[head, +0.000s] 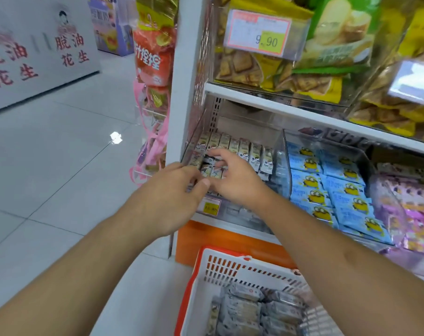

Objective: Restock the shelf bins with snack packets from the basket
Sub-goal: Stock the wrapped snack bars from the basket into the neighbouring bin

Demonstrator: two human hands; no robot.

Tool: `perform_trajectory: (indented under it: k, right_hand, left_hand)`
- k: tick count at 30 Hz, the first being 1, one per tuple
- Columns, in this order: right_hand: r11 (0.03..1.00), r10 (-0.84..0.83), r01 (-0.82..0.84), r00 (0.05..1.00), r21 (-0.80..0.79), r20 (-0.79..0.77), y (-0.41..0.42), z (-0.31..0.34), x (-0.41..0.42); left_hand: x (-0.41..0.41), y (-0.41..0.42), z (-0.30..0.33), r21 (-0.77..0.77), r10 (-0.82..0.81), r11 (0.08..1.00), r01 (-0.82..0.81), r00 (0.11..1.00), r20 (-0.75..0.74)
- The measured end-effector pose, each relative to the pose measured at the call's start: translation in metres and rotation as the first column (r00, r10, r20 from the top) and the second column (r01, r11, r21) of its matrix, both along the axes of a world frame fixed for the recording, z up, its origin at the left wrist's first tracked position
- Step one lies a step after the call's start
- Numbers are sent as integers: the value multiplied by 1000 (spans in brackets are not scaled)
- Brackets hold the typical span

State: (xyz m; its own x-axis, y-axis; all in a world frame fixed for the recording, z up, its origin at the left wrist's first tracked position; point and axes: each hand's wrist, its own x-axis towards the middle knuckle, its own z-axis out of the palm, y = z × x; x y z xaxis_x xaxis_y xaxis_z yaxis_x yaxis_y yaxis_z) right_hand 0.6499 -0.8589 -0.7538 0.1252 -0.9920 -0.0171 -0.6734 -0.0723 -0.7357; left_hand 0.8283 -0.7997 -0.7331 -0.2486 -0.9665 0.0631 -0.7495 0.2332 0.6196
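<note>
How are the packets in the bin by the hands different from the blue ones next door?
The small packets are pale, narrow, and stand upright in a row; the blue packets are wider, lie overlapping, and show yellow cartoon figures. Both hands, left hand and right hand, reach the small packets; nothing touches the blue ones. Both sit in clear bins.

Both bare hands reach into the clear plastic shelf bin (282, 151) at the left end of the white shelf (303, 112). The left hand (174, 197) and the right hand (235, 180) sit close together, fingers curled over small grey-and-cream snack packets (242, 147) standing in rows inside the bin. Which packet each hand pinches is unclear. Just right of it, a neighbouring bin holds blue packets with yellow cartoon figures (337, 190). Below the forearms, a white slotted basket with an orange rim (198, 275) holds more grey wrapped packets (249, 311). A yellow price tag (211, 207) fronts the bin.
</note>
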Motion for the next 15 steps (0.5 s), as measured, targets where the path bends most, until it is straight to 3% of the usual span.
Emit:
perform_trajectory:
  k: [4,7,9,12,15]
  right_hand:
    - [988,-11,9,1000,-154,-16,49,0,-28]
    - [980,-6,10,1000,-197,23,95,-18,-54]
    - [995,9,-10,1000,-103,-14,127,-43,-70]
    - [985,78,-49,982,167,-174,164,-109,-92]
    - [899,155,-10,942,438,-298,190,-188,-110]
  left_hand:
    - [-12,12,-6,131,-57,989,64,997,-59]
    - [-27,20,-33,268,-130,957,113,991,45]
    - [-40,30,-59,322,-210,935,151,965,158]
    - [-59,52,-101,450,-332,878,165,886,323]
    - [-67,76,-153,574,-318,819,20,848,423]
